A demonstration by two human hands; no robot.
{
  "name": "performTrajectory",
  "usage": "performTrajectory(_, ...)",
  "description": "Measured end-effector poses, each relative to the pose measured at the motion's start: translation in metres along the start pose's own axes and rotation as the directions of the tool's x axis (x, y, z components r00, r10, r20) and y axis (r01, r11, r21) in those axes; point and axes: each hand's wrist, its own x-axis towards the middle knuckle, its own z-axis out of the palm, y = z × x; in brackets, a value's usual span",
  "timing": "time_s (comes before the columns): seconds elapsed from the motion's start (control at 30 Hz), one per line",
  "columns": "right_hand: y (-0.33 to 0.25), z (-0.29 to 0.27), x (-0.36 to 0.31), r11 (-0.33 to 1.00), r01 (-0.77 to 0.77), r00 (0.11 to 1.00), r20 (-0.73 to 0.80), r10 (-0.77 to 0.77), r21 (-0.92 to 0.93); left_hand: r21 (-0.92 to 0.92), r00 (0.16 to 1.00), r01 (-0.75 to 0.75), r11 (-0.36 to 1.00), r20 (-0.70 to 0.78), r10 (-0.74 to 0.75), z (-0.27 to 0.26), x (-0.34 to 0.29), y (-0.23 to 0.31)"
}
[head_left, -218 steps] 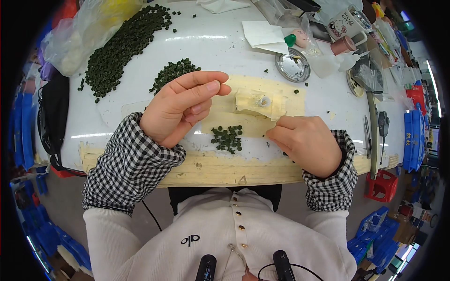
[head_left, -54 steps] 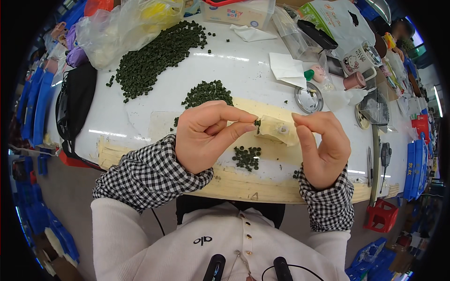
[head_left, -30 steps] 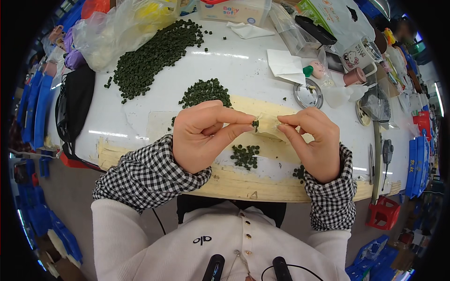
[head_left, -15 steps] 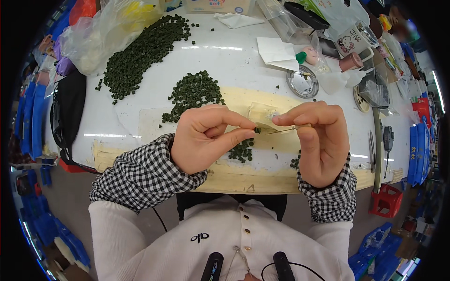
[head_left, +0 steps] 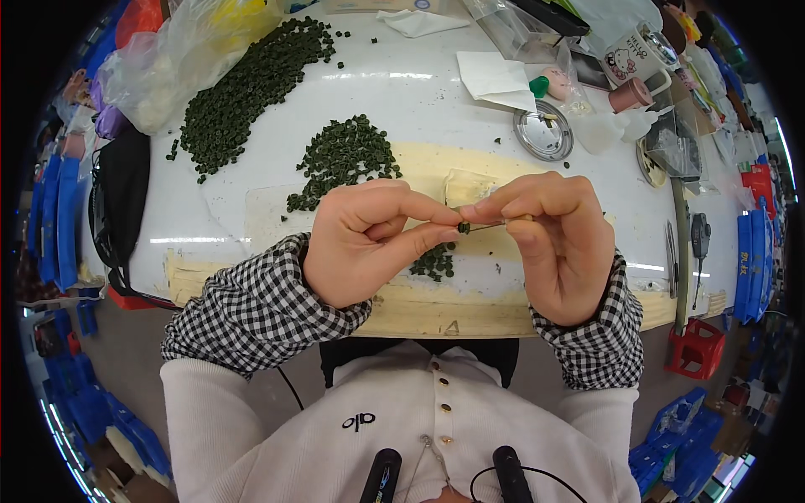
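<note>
Between the thumb and index finger of my left hand (head_left: 356, 243) is a small dark green part (head_left: 464, 228). My right hand (head_left: 570, 239) pinches a thin pointed tool (head_left: 489, 226); its light-coloured end is mostly covered by the fingers. The tool's tip reaches the green part, and whether it goes in or only touches I cannot tell. My right index fingertip is close beside the part as well. Below the hands lies a small cluster of like green parts (head_left: 434, 263). A larger heap (head_left: 348, 155) spreads just beyond my left hand.
The biggest green pile (head_left: 243, 101) stretches along the far left, next to clear plastic bags (head_left: 180, 71). A round metal dish (head_left: 542, 132), white paper (head_left: 495, 80) and a white mug (head_left: 637, 63) stand far right. A screwdriver (head_left: 699, 243) lies at the right edge.
My right hand has moved left toward my left hand, bringing the tool's tip to the green part. My left hand has hardly moved and keeps its pinch.
</note>
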Motion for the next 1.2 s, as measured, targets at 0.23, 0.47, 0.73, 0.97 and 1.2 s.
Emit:
performTrajectory(0.23, 0.0, -0.001, 0.001, 1.0, 0.006, 1.0, -0.023, -0.006, 0.029, 0.012, 1.0, -0.018, 1.0, -0.001, 0.018, -0.001, 0.0, 0.0)
performTrajectory(0.47, 0.004, -0.009, 0.01, 0.94, -0.048, 0.986, -0.168, -0.01, -0.337, 0.045, 0.999, -0.035, 0.998, -0.03, 0.037, -0.003, -0.001, 0.0)
performTrajectory(0.73, 0.008, -0.009, 0.011, 0.798, -0.029, 1.0, -0.015, 0.025, -0.602, 0.256, 0.965, -0.231, 0.939, -0.059, 0.254, -0.01, 0.003, 0.007)
performTrajectory(0.97, -0.018, -0.007, 0.013, 0.881, 0.145, 0.988, 0.021, -0.152, -0.45, 0.244, 0.943, -0.29, 0.925, -0.092, 0.32, -0.012, 0.004, 0.005)
performTrajectory(1.2, -0.015, 0.005, 0.006, 0.956, 0.145, 0.989, 0.072, -0.131, -0.253, 0.227, 0.945, -0.271, 0.935, -0.122, 0.303, -0.011, 0.005, 0.006)
